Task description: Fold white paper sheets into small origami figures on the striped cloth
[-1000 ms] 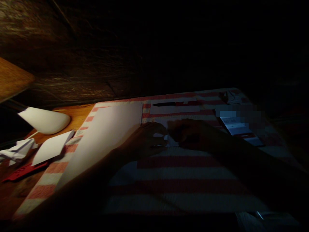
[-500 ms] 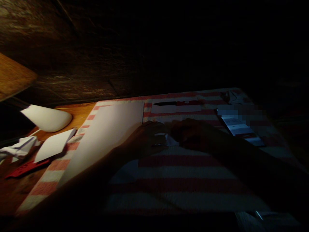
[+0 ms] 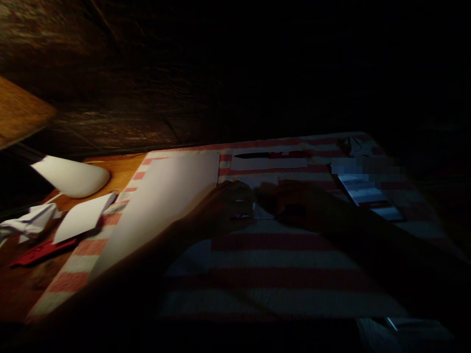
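Note:
The scene is very dark. My left hand point(image 3: 224, 208) and my right hand point(image 3: 298, 203) meet over a small piece of white paper point(image 3: 262, 212) lying on a red-and-white striped cloth point(image 3: 279, 255). Both hands have their fingers curled and pressed onto the paper, which they mostly hide. A large white sheet point(image 3: 165, 201) lies just left of my left hand, under my forearm.
A black knife with a red handle point(image 3: 270, 155) rests on a white strip behind the hands. A printed leaflet point(image 3: 368, 196) lies to the right. On the wooden table at left are a white lamp shade point(image 3: 69, 176), a white card point(image 3: 83, 215), crumpled paper point(image 3: 27, 223) and a red slip point(image 3: 37, 251).
Both hands have shifted slightly on the small paper, the right hand's fingers moving a little rightwards. Everything else has stayed in place.

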Available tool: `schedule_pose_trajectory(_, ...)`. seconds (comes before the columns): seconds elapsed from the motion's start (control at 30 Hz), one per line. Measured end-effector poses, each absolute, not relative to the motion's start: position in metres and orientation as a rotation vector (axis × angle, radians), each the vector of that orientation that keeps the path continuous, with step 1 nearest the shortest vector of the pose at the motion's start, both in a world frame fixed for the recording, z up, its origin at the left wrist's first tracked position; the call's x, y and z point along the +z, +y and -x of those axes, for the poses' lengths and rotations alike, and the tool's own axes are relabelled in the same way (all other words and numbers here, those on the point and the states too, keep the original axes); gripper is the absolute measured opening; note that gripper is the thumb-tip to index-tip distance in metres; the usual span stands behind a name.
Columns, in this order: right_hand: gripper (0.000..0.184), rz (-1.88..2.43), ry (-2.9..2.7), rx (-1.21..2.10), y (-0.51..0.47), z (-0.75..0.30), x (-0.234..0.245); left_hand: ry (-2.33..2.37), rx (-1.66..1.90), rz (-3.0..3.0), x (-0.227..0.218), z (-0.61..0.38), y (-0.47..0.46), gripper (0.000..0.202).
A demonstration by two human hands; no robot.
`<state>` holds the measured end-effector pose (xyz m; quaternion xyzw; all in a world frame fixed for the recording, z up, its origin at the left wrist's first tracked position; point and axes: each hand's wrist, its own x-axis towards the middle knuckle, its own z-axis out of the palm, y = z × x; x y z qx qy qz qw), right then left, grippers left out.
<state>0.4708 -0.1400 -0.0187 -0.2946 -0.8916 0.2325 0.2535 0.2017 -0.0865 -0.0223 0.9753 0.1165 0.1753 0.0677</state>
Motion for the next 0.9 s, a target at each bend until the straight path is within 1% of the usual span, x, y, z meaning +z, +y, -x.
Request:
schedule_pose_trajectory(0.17,0.009,0.783,-2.426,0.685,-0.14,-0.469,-0.014,0.342,0.478,-2.857,-0.022,-0.197,-0.081,0.015)
schedule_pose_trajectory(0.27,0.003,0.85,-2.447,0.645,-0.143,-0.466,-0.012,0.282,0.431,-2.751,-0.017,-0.193,-0.078,0.017)
schedule_pose_trajectory(0.3,0.005,0.876,-2.456,0.628,-0.144,-0.465,-0.012,0.259,0.419,-2.725,-0.015,-0.193,-0.077,0.02)
schedule_pose_trajectory(0.43,0.034,0.956,-2.472,0.571,-0.148,-0.459,-0.016,0.257,0.434,-2.677,-0.012,-0.191,-0.077,0.03)
schedule_pose_trajectory(0.53,0.041,0.969,-2.522,0.472,-0.149,-0.455,-0.019,0.311,0.461,-2.631,-0.012,-0.19,-0.079,0.034)
schedule_pose_trajectory(0.63,0.04,0.967,-2.561,0.377,-0.15,-0.451,-0.019,0.343,0.428,-2.614,-0.012,-0.188,-0.081,0.034)
schedule_pose_trajectory(0.8,0.034,1.013,-2.544,0.289,-0.151,-0.447,-0.022,0.465,0.377,-2.671,-0.011,-0.192,-0.088,0.041)
schedule_pose_trajectory(0.9,0.033,1.032,-2.537,0.257,-0.151,-0.446,-0.024,0.495,0.388,-2.673,-0.01,-0.195,-0.092,0.041)
